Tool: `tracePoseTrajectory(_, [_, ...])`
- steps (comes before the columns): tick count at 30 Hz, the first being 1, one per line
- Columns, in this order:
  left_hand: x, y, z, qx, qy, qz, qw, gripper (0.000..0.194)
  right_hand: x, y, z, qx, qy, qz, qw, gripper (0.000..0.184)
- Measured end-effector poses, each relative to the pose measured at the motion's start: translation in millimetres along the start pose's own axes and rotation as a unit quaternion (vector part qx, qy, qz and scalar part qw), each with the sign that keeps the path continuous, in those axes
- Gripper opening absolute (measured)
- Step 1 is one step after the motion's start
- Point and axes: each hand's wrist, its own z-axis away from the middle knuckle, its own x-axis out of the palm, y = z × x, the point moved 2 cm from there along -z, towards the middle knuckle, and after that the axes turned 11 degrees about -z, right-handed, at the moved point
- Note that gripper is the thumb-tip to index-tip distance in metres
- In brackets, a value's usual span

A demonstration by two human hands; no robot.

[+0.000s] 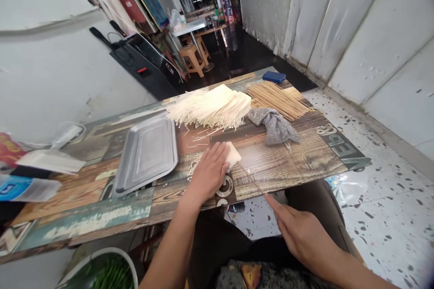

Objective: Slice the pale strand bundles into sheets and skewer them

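Observation:
My left hand [210, 169] lies over a small bunch of enoki mushrooms [233, 155], holding it down on the table. The pale, cut root end shows past my fingers; most of the stems are hidden beneath my palm. In my right hand [294, 226] a thin bamboo skewer [251, 178] is pinched near its lower end. It slants up and left over the table edge, its far end at the bunch's root end; whether it has gone in, I cannot tell. Behind my left hand lies a large pile of enoki mushrooms [213, 106], with loose stems scattered in front.
An oblong metal tray [172, 144] is left of the pile. To the right are a grey cloth [274, 125], many bamboo skewers [280, 99] and a blue box [274, 76]. Below the table's front edge, a bowl [130, 259] holds green vegetables. A plastic packet [30, 188] sits far left.

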Motion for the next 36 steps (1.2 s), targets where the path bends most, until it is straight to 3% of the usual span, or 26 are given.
tracePoseTrajectory(3, [2.9,1,-1,0.007,0.011,0.001,1.000,0.051,-2,-1,0,-0.010,-0.041,-0.005,0.999,0.059])
tracePoseTrajectory(10, [6.5,2,-1,0.010,0.031,0.024,0.999,0.050,3,4,3,-0.005,-0.054,0.002,0.999,0.069])
tracePoseTrajectory(23, [6.7,3,-4,0.004,0.032,0.036,0.999,0.049,7,1,-2,-0.047,-0.023,0.036,0.998,0.083])
tracePoseTrajectory(36, [6.8,3,-4,0.004,0.029,0.029,0.999,0.049,14,0,-5,-0.044,-0.039,0.036,0.998,0.079])
